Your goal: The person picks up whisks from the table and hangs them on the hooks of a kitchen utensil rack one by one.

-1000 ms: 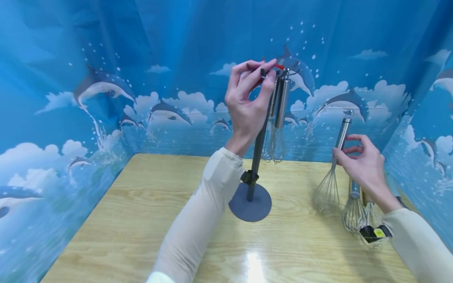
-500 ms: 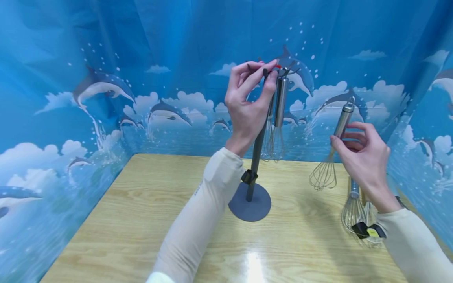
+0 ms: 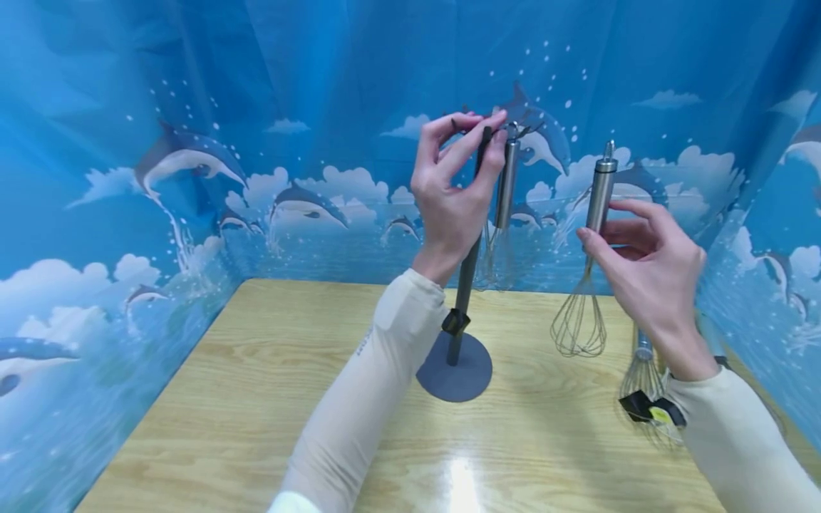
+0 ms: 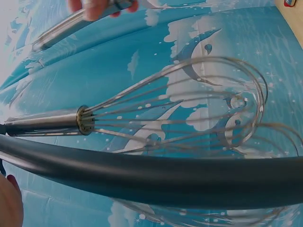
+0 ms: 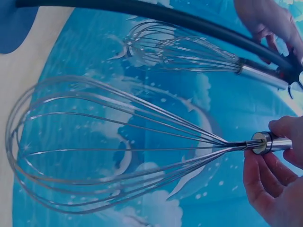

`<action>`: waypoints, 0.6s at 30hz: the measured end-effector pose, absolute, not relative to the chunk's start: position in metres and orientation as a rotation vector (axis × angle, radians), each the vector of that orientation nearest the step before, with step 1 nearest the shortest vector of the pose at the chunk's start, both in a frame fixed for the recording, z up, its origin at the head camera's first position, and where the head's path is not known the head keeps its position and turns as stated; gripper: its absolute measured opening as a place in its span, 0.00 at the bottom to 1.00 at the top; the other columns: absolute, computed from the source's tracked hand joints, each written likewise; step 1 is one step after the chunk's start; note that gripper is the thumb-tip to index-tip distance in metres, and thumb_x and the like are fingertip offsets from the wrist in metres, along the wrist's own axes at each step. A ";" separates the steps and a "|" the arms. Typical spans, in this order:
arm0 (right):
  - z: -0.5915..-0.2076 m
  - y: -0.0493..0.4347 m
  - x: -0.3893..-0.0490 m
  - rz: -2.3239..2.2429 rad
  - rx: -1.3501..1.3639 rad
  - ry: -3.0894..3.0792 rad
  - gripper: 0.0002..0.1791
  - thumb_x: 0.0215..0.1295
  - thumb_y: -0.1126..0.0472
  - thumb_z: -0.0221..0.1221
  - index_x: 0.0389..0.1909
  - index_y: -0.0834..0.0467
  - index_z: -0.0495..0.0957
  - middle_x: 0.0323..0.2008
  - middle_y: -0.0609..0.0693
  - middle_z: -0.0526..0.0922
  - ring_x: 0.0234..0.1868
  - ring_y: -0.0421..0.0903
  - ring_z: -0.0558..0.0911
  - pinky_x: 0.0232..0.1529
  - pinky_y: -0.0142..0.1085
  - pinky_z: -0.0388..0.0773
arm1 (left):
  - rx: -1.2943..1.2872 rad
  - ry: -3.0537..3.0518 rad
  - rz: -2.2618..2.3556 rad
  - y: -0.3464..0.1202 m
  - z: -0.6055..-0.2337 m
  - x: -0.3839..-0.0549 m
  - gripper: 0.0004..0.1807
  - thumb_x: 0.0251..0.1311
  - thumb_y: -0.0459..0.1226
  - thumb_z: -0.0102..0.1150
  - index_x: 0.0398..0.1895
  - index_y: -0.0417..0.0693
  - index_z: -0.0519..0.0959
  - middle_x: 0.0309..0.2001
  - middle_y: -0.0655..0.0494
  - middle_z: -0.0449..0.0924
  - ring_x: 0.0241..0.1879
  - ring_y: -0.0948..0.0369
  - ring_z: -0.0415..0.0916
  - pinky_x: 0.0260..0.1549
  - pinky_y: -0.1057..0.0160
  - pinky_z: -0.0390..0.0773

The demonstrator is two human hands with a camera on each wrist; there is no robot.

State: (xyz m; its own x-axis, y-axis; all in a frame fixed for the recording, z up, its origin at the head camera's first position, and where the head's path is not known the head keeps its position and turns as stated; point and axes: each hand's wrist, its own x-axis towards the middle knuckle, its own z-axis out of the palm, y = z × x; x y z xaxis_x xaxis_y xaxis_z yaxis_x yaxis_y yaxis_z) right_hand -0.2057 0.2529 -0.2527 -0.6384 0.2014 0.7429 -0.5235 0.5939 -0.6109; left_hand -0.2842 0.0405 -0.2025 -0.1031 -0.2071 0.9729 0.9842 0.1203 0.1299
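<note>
My right hand point(image 3: 654, 267) pinches the handle of a metal balloon whisk point(image 3: 600, 192) between thumb and fingers. This whisk hangs upright over the table, wires downward, right of the stand; in the right wrist view its collar point(image 5: 261, 143) lies at the fingertips. With curled fingers my left hand point(image 3: 449, 189) holds the hooked top of a dark whisk stand point(image 3: 468, 274), partly covering the hooks. Beside the pole hangs another whisk point(image 3: 506, 189), whose handle point(image 4: 45, 124) shows in the left wrist view. Further wires behind the pole suggest a second hanging whisk.
The stand's round grey base point(image 3: 455, 381) rests on a wooden table point(image 3: 276, 363). More whisks point(image 3: 643, 367) lie at the table's right side, partly hidden by the right forearm. A blue dolphin-print curtain point(image 3: 308, 78) encloses the back and sides.
My right hand has lifted the whisk from the table and carried it up and left toward the stand. The left hand stays at the stand's top; the hanging whisks shift slightly.
</note>
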 end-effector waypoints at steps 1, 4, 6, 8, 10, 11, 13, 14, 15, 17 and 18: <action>-0.250 0.250 -0.205 1.107 0.264 -1.990 0.25 0.59 0.65 0.72 0.58 0.53 0.82 0.34 0.24 0.83 0.33 0.25 0.84 0.39 0.15 0.80 | -0.908 -1.197 -1.287 0.041 -0.203 -0.284 0.12 0.63 0.26 0.64 0.48 0.27 0.84 0.48 0.33 0.75 0.54 0.43 0.75 0.56 0.68 0.81; -0.244 0.244 -0.204 1.116 0.291 -1.982 0.25 0.58 0.66 0.72 0.58 0.54 0.82 0.34 0.26 0.84 0.33 0.26 0.85 0.39 0.16 0.80 | -0.906 -1.193 -1.289 0.042 -0.203 -0.284 0.12 0.63 0.26 0.64 0.48 0.27 0.84 0.49 0.32 0.75 0.54 0.44 0.76 0.53 0.68 0.83; -0.241 0.241 -0.204 1.105 0.313 -1.976 0.24 0.58 0.66 0.72 0.58 0.54 0.83 0.34 0.27 0.84 0.33 0.26 0.85 0.39 0.16 0.80 | -0.901 -1.194 -1.284 0.042 -0.204 -0.284 0.12 0.63 0.26 0.64 0.48 0.27 0.84 0.49 0.32 0.75 0.55 0.45 0.76 0.53 0.68 0.84; -0.239 0.238 -0.205 1.100 0.339 -1.963 0.24 0.58 0.67 0.72 0.57 0.55 0.83 0.34 0.27 0.84 0.32 0.26 0.84 0.39 0.16 0.80 | -0.894 -1.195 -1.273 0.042 -0.204 -0.284 0.12 0.63 0.26 0.64 0.48 0.27 0.85 0.49 0.32 0.75 0.55 0.47 0.77 0.54 0.68 0.83; -0.237 0.235 -0.206 1.090 0.357 -1.953 0.24 0.58 0.68 0.72 0.56 0.56 0.83 0.34 0.26 0.84 0.32 0.25 0.84 0.39 0.16 0.80 | -0.890 -1.199 -1.266 0.042 -0.204 -0.283 0.12 0.63 0.26 0.64 0.48 0.28 0.85 0.49 0.33 0.75 0.56 0.47 0.77 0.55 0.68 0.83; -0.236 0.233 -0.207 1.085 0.364 -1.949 0.24 0.57 0.68 0.72 0.56 0.57 0.83 0.34 0.25 0.83 0.32 0.25 0.84 0.39 0.15 0.79 | -0.888 -1.200 -1.263 0.042 -0.204 -0.283 0.12 0.63 0.26 0.64 0.48 0.28 0.85 0.49 0.33 0.75 0.56 0.47 0.77 0.55 0.68 0.83; -0.234 0.230 -0.207 1.073 0.376 -1.945 0.24 0.57 0.69 0.72 0.56 0.57 0.83 0.33 0.24 0.83 0.31 0.24 0.83 0.39 0.15 0.79 | -0.886 -1.203 -1.255 0.042 -0.204 -0.283 0.12 0.63 0.27 0.64 0.48 0.28 0.85 0.49 0.33 0.75 0.56 0.46 0.77 0.56 0.68 0.82; -0.232 0.229 -0.208 1.063 0.377 -1.947 0.24 0.57 0.69 0.73 0.56 0.57 0.83 0.33 0.24 0.83 0.31 0.23 0.83 0.39 0.15 0.79 | -0.884 -1.204 -1.252 0.042 -0.204 -0.283 0.12 0.63 0.27 0.65 0.48 0.28 0.85 0.50 0.33 0.75 0.56 0.46 0.77 0.56 0.68 0.82; -0.231 0.227 -0.208 1.054 0.380 -1.948 0.24 0.56 0.69 0.73 0.56 0.57 0.83 0.33 0.23 0.82 0.32 0.22 0.83 0.39 0.15 0.79 | -0.884 -1.205 -1.250 0.042 -0.204 -0.283 0.12 0.63 0.27 0.65 0.48 0.28 0.85 0.50 0.34 0.75 0.56 0.46 0.77 0.56 0.68 0.82; -0.229 0.224 -0.208 1.035 0.386 -1.948 0.24 0.56 0.68 0.73 0.55 0.57 0.84 0.33 0.22 0.82 0.32 0.22 0.83 0.40 0.15 0.79 | -0.881 -1.206 -1.244 0.042 -0.204 -0.284 0.12 0.63 0.26 0.65 0.48 0.28 0.85 0.50 0.34 0.76 0.55 0.46 0.77 0.56 0.69 0.82; -0.228 0.222 -0.208 1.027 0.389 -1.948 0.24 0.56 0.68 0.74 0.55 0.57 0.84 0.33 0.22 0.82 0.32 0.21 0.83 0.40 0.15 0.79 | -0.878 -1.206 -1.242 0.042 -0.204 -0.284 0.12 0.63 0.26 0.65 0.48 0.28 0.85 0.50 0.34 0.76 0.55 0.46 0.77 0.56 0.69 0.82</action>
